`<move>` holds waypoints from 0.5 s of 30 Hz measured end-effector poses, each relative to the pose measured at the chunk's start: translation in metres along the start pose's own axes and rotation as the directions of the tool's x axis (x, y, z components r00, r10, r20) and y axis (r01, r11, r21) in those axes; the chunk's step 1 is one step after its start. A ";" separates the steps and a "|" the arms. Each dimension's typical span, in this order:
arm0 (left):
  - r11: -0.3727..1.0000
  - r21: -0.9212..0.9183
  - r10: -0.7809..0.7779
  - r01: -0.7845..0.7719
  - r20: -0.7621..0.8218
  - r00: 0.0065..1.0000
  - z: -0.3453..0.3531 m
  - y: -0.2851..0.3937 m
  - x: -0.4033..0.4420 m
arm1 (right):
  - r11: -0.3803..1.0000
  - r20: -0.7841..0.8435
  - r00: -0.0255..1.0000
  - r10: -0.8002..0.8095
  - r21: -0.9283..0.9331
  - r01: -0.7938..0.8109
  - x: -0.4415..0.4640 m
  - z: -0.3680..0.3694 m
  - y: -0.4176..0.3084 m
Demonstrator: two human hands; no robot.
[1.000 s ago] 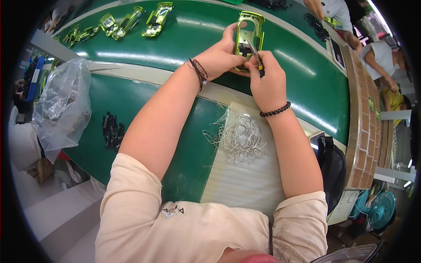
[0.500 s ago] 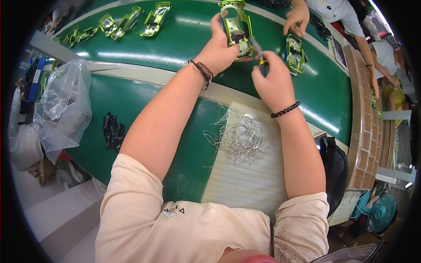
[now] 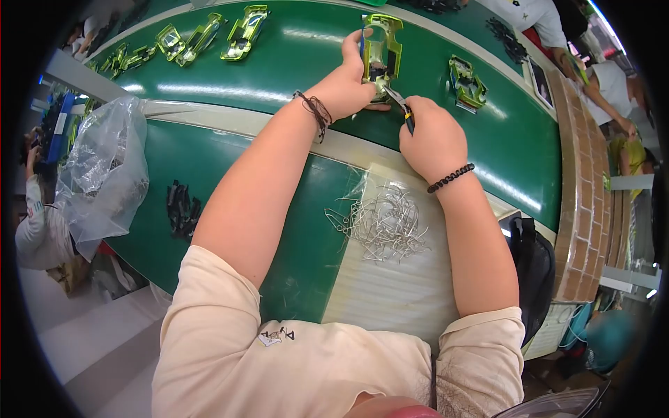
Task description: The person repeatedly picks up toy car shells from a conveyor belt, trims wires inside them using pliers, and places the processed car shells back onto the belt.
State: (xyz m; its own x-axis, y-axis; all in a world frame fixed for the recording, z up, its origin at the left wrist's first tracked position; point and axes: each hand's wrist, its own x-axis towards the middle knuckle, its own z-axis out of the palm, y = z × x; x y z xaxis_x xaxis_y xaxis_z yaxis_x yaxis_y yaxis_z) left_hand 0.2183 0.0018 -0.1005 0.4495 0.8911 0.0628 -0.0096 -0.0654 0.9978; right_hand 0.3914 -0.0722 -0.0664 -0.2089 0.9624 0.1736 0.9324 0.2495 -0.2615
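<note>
My left hand [image 3: 348, 85] grips a lime-green toy car body shell [image 3: 382, 52] by its left side and lower end, inner side facing me. In my right hand [image 3: 433, 136] is a pair of pliers [image 3: 398, 103] with dark, yellow-marked handles. The plier jaws reach the lower end of the shell; whether they pinch anything there is too small to tell. Below my hands, a heap of bent metal wires [image 3: 385, 221] lies on a pale sheet [image 3: 397, 296]. Small black parts [image 3: 183, 209] are piled beside my left forearm.
Several more green car shells lie along the green belt, one car shell [image 3: 467, 83] at right and another car shell [image 3: 246, 33] at upper left. A clear plastic bag [image 3: 104, 167] hangs at left. Stacked cartons [image 3: 580, 202] and a black bag [image 3: 533, 279] stand at right.
The held shell has come slightly down and the pliers now touch its lower end, their jaws turned up-left. A co-worker's hand has withdrawn from the shell at right.
</note>
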 end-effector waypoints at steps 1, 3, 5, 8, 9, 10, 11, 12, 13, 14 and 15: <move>1.000 0.012 -0.015 0.015 0.037 0.999 0.000 0.014 -0.006 | 0.993 -0.036 0.995 -0.089 -0.079 0.086 0.000 0.000 0.004; 0.999 0.015 -0.039 0.038 0.074 0.996 0.001 0.020 -0.010 | 0.970 -0.060 0.979 -0.193 -0.165 0.181 -0.001 -0.002 0.006; 0.999 0.002 -0.052 0.052 0.077 0.996 0.000 0.021 -0.011 | 0.963 -0.056 0.975 -0.217 -0.177 0.204 -0.002 -0.004 0.005; 0.999 -0.003 -0.042 0.043 0.093 0.995 0.002 0.024 -0.013 | 0.976 -0.061 0.979 -0.195 -0.115 0.187 -0.002 0.001 0.009; 0.999 -0.012 -0.032 0.033 0.098 0.995 0.001 0.022 -0.011 | 0.979 -0.056 0.982 -0.179 -0.107 0.172 -0.002 0.000 0.008; 1.000 -0.021 -0.021 0.023 0.102 0.995 0.001 0.018 -0.010 | 0.983 -0.050 0.985 -0.163 -0.099 0.158 -0.002 0.000 0.006; 0.999 -0.032 -0.011 0.014 0.105 0.994 0.000 0.016 -0.009 | 0.985 -0.043 0.988 -0.149 -0.090 0.144 -0.002 0.000 0.006; 0.999 -0.049 -0.011 0.016 0.092 0.996 0.000 0.015 -0.008 | 0.985 -0.045 0.988 -0.150 -0.094 0.145 -0.001 0.000 0.006; 0.998 -0.066 -0.012 0.017 0.078 0.997 0.001 0.014 -0.008 | 0.984 -0.047 0.987 -0.151 -0.098 0.146 -0.001 0.001 0.007; 0.996 -0.083 -0.013 0.018 0.064 0.998 0.001 0.014 -0.007 | 0.984 -0.049 0.987 -0.153 -0.102 0.148 -0.001 0.002 0.007; 0.996 -0.087 -0.034 0.031 -0.034 0.999 0.001 0.008 -0.004 | 0.986 -0.075 0.990 -0.121 -0.120 0.111 0.000 0.003 0.008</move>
State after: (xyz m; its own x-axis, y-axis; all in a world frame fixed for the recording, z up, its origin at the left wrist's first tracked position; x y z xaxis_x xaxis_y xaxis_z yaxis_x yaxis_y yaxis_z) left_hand 0.2175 -0.0025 -0.0924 0.4186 0.9077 0.0296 -0.0738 0.0015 0.9973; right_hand 0.3976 -0.0697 -0.0712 -0.2972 0.9146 0.2743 0.9321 0.3402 -0.1244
